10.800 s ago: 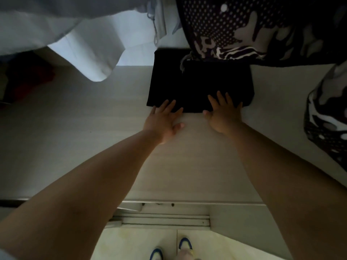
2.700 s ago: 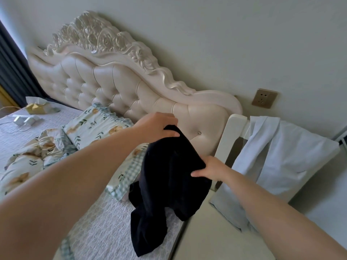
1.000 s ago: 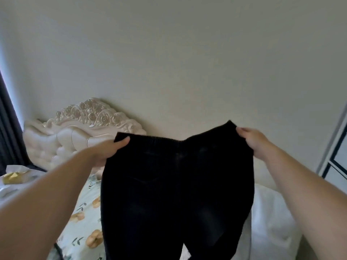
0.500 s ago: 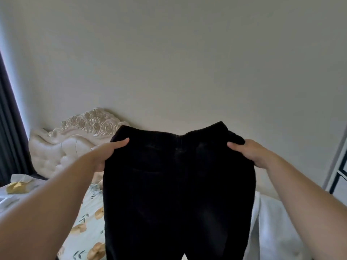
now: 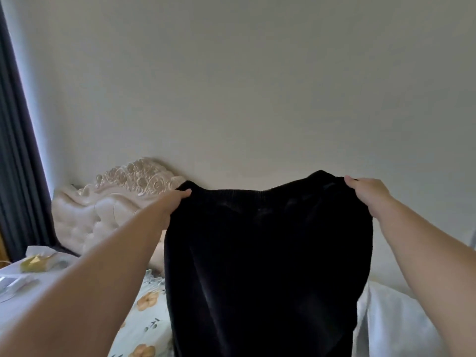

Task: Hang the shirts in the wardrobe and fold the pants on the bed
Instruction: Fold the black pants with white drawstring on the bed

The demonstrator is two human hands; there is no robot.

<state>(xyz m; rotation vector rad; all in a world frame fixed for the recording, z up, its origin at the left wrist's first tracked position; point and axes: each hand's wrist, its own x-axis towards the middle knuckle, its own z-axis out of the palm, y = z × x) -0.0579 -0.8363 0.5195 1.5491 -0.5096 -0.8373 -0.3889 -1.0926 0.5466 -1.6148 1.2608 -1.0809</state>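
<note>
A pair of black pants [image 5: 268,266] hangs spread out in front of me, held up by its elastic waistband. My left hand [image 5: 172,204] pinches the waistband's left corner. At the right corner, my right hand [image 5: 368,195] grips the same band. The legs drop out of view below the frame. A white shirt [image 5: 394,323] lies draped at the lower right, partly hidden behind the pants.
The bed stands at the lower left with a carved cream headboard [image 5: 113,202] and a floral pillow [image 5: 146,318]. A yellow tissue pack [image 5: 36,261] sits on the far side. A dark curtain [image 5: 18,176] runs down the left edge. A plain wall fills the background.
Since a second ago both hands keep the waistband stretched; the pants have dipped and risen slightly and the view has tilted a little. Earlier I lifted them bunched from the bed's edge.
</note>
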